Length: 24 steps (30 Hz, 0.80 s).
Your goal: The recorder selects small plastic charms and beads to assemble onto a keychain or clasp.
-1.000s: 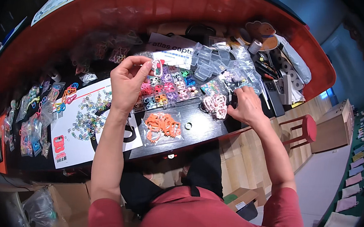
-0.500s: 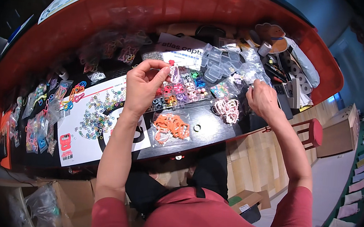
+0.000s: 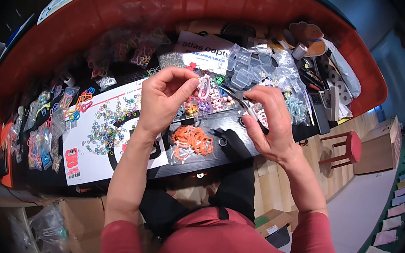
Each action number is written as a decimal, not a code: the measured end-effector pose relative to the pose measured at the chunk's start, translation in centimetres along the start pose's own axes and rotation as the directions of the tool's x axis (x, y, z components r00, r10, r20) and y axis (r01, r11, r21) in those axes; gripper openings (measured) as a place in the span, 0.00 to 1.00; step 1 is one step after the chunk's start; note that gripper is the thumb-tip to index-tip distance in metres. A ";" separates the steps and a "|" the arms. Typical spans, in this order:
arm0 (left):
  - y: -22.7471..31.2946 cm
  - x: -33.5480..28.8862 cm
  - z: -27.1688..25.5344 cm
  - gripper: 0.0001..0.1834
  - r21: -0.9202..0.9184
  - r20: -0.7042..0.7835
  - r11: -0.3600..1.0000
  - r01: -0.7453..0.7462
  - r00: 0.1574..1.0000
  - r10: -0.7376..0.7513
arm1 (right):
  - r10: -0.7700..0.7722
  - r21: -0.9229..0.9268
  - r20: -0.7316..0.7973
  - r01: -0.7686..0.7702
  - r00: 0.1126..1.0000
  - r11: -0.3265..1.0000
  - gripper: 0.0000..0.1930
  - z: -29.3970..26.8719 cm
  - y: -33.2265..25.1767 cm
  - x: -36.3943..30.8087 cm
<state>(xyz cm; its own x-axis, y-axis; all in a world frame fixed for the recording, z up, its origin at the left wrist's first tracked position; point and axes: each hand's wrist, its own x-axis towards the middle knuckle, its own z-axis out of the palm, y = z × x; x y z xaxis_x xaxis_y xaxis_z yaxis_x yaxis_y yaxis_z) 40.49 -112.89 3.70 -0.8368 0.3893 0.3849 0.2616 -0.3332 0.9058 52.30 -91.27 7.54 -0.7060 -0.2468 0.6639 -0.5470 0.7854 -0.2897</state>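
Note:
My left hand [image 3: 166, 96] pinches a pale pink-and-white clasp-like loop [image 3: 203, 88] between thumb and forefinger, above a clear compartment box [image 3: 208, 106] of small coloured beads and charms. My right hand [image 3: 273, 126] is closed on a slim, pointed dark metal tool [image 3: 235, 98] that looks like tweezers. Its tip points left toward the loop, and a small gap seems to part them. Below the hands lie a clear bag of orange clasps [image 3: 193, 142] and a small dark ring [image 3: 223, 141]. A pile of pale pink clasps [image 3: 261, 116] is partly hidden behind my right hand.
Small coloured rings [image 3: 106, 134] are scattered over a white printed sheet [image 3: 82, 137] at left, with bagged clasps [image 3: 42, 147] beyond. Clear lidded boxes [image 3: 244, 72], plastic bags [image 3: 285, 76] and paper rolls [image 3: 334, 76] crowd the back right. A red raised rim [image 3: 199, 9] surrounds the far side.
My right hand has come left from the back right, now with the slim metal tool in it, near my left hand. The left hand with the loop has shifted slightly right.

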 end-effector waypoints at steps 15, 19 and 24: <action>0.4 -0.2 0.3 0.05 -0.069 0.037 0.996 0.055 0.998 -0.053 | -0.080 -0.120 -0.062 0.072 0.995 0.990 0.20 2.3 0.1 1.1; 0.5 -0.3 0.3 0.05 -0.049 0.050 0.998 0.044 0.998 -0.041 | -0.086 -0.126 -0.052 0.079 0.995 0.989 0.20 2.3 0.2 1.1; 0.3 -0.2 0.2 0.05 -0.046 0.066 0.999 0.021 0.998 -0.018 | -0.095 -0.136 -0.040 0.089 0.995 0.987 0.19 2.3 0.3 1.1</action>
<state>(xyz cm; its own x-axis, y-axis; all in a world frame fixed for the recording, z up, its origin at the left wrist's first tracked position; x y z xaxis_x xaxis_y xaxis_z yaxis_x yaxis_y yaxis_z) 40.80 -112.85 3.91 -0.8081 0.4507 0.3793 0.2215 -0.3642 0.9046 50.33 -92.59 6.61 -0.6323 -0.2978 0.7152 -0.5415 0.8301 -0.1332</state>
